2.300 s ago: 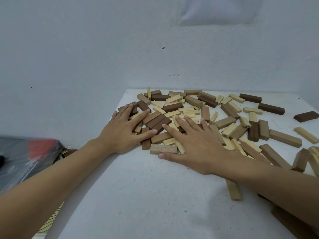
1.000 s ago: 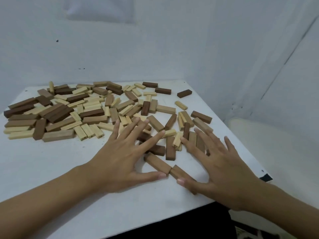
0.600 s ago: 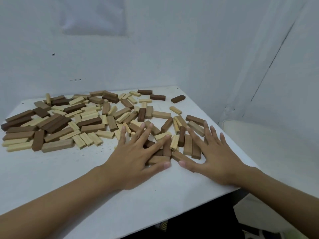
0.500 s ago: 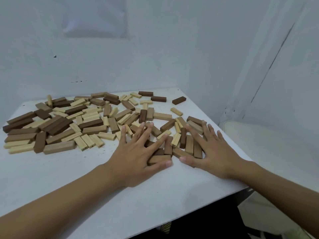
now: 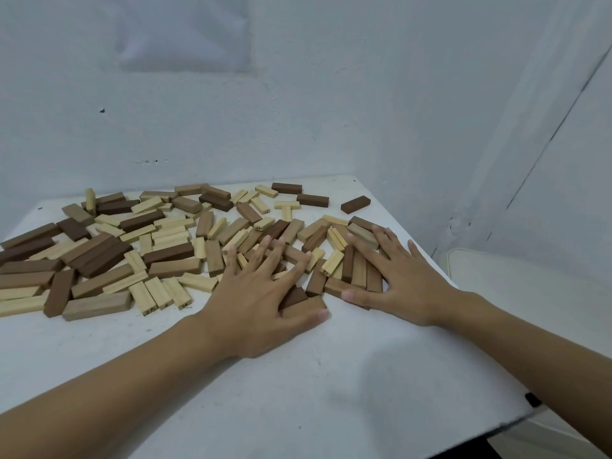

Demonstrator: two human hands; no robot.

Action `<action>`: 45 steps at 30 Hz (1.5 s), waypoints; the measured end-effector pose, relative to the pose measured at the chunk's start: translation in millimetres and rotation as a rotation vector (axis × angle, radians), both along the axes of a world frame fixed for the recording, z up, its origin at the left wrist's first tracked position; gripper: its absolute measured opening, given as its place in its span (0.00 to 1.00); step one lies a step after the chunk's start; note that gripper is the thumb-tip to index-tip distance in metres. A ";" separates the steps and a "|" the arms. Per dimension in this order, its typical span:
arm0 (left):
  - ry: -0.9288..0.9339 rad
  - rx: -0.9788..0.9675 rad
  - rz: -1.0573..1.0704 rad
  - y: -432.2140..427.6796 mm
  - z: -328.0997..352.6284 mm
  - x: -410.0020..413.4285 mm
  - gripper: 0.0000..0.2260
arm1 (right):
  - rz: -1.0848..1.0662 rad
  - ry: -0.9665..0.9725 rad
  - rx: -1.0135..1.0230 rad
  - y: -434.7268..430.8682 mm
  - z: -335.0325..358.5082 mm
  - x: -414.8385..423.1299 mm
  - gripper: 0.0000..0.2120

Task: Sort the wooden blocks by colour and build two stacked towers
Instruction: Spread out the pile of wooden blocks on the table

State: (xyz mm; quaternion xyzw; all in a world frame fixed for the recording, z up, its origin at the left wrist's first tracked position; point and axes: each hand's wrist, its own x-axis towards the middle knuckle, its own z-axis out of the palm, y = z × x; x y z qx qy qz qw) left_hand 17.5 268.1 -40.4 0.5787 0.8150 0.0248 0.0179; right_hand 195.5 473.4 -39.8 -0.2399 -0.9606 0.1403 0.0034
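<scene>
The white surface (image 5: 331,376) sits in a corner; on it the left hand (image 5: 255,303) and right hand (image 5: 407,279), both flat, fingers spread, gripping nothing, have drawn closer together, herding the nearest wooden blocks (image 5: 351,273) into a tighter clump; gathering only, I judge, with no sorting yet; beyond, the mixed scatter (image 5: 159,246) of pale and brown crowds any tower site; a lone dark block (image 5: 355,204) lies near the wall (image 5: 331,111).

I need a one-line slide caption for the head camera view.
Left hand and right hand press flat on mixed light and dark wooden blocks on a white table.
</scene>
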 end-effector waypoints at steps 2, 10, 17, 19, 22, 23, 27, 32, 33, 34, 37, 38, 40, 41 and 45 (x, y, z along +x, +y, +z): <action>-0.004 0.005 0.023 3.2 -2.0 -1.9 0.42 | 0.028 0.006 0.003 8.0 1.2 -6.9 0.43; 0.025 0.036 0.088 13.8 -4.4 -11.1 0.42 | 0.093 -0.003 0.015 39.8 1.2 -36.1 0.45; 0.029 0.036 0.117 18.8 -3.9 -18.9 0.42 | 0.142 -0.021 0.016 58.3 1.0 -57.0 0.44; 0.026 0.030 0.122 19.5 -3.1 -20.3 0.42 | 0.153 -0.019 0.015 61.5 0.5 -61.1 0.44; 0.022 0.031 0.131 21.7 -1.8 -22.9 0.42 | 0.171 -0.006 0.016 66.2 -0.3 -67.2 0.44; 0.024 0.026 0.133 22.6 -1.7 -23.8 0.42 | 0.177 -0.002 0.016 68.2 -0.9 -69.4 0.44; 0.019 0.016 0.149 26.7 -0.2 -26.3 0.42 | 0.190 0.001 0.019 75.0 -1.9 -77.9 0.44; -0.007 -0.007 0.152 28.8 2.7 -30.3 0.43 | 0.194 -0.009 0.018 78.6 -0.5 -84.8 0.44; -0.018 -0.013 0.151 28.9 4.1 -30.6 0.44 | 0.196 -0.011 0.020 78.6 -0.1 -85.3 0.44; -0.035 -0.016 0.148 28.7 5.8 -31.0 0.44 | 0.198 -0.010 0.020 78.0 0.5 -85.4 0.44; -0.100 0.023 0.138 29.6 18.2 -36.0 0.43 | 0.194 0.018 0.003 76.1 3.4 -84.5 0.40; -0.104 0.046 0.128 30.6 24.1 -39.8 0.42 | 0.182 0.047 -0.015 75.7 4.9 -84.3 0.39; -0.086 0.113 0.101 36.0 37.0 -50.2 0.40 | 0.142 0.146 -0.036 74.7 9.7 -85.0 0.35; -0.085 0.156 0.092 40.8 43.8 -56.5 0.37 | 0.111 0.209 -0.024 75.3 12.1 -86.4 0.32; -0.197 0.337 0.071 80.9 56.7 -95.3 0.23 | -0.042 0.390 0.075 84.3 22.6 -101.1 0.24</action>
